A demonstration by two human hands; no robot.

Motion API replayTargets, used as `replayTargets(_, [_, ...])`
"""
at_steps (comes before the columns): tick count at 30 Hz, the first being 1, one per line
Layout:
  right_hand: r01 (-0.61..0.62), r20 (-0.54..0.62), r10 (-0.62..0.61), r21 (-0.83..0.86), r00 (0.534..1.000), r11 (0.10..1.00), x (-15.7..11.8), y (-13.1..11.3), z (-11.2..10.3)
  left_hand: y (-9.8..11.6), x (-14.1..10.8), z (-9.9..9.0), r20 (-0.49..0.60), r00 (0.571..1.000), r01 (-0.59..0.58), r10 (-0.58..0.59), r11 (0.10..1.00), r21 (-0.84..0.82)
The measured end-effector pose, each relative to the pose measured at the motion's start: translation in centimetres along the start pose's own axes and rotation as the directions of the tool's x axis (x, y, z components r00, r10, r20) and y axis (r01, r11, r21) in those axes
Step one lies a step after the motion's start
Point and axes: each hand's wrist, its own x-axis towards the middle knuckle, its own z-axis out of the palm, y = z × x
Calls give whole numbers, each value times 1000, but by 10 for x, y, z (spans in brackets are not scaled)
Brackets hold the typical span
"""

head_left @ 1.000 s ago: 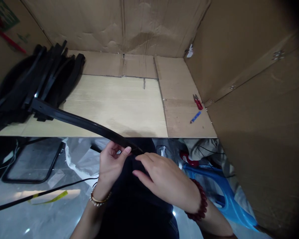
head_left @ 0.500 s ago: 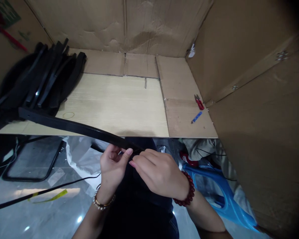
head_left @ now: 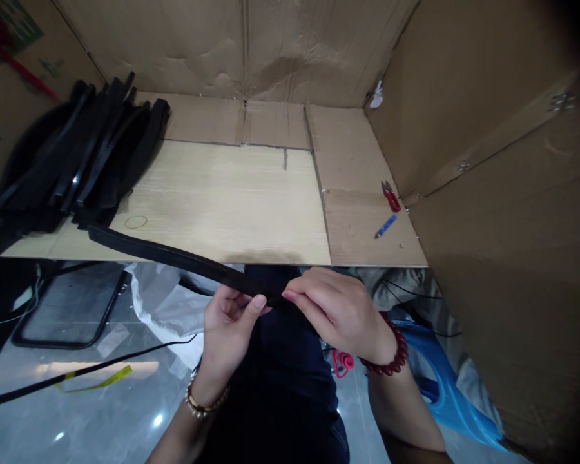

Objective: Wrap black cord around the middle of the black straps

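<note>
- Because its long curve holds shape beyond the left hand (head_left: 229, 328), the black strip (head_left: 183, 258) looks light, fairly stiff, perhaps slick.
- It slants over the board's front edge (head_left: 212, 262); the left thumb and fingers close around its near part, a sensible hold.
- The right hand (head_left: 341, 312) pinches shut at the near tip; I can't tell on what.

Dim interior, bright glints on the glossy floor (head_left: 77, 425) — overhead, perhaps — soft blur, dark right edge (vignetted).
</note>
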Motion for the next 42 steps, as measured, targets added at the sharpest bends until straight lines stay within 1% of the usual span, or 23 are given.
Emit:
replayTargets(4, [-17, -19, 18, 69, 1000, 997, 0, 6, 0, 2, -3, 1, -3, 1000, 2, -2, 1000, -8])
replayTargets(9, [-9, -38, 14, 124, 999, 992, -1, 4, 1, 2, -4, -2, -15, 1000, -10, 10, 1000, -21])
replayTargets(13, [-8, -55, 14, 113, 998, 994, 0, 4, 1, 3, -4, -3, -2, 1000, -2, 2, 999, -33])
replayTargets(21, [-21, -60, 29, 125, 998, 992, 0, 9, 2, 4, -4, -3, -38, 999, 17, -17, 1000, -18])
replayTargets(26, [-24, -67, 33, 129, 997, 991, 0, 8, 2, 4, -5, -2, -16, 1000, 19, -19, 1000, -18])
replayTargets(30, [-10, -34, 15, 134, 999, 991, 1, 4, 0, 3, -5, 1, -2, 1000, 2, -2, 1000, 11])
replayTargets(34, [37, 4, -38, 124, 999, 992, 3, -1, 0, 0, -4, 2, -3, 1000, -7, 7, 999, 33])
replayTargets(38, [35, 1, -35, 101, 999, 994, 5, 1, 2, -1, -5, 3, 10, 1000, 0, -1, 998, 58])
replayTargets(42, [20, -24, -17, 102, 1000, 995, 5, 5, 3, 1, -7, 4, 12, 1000, -2, 1, 999, 46])
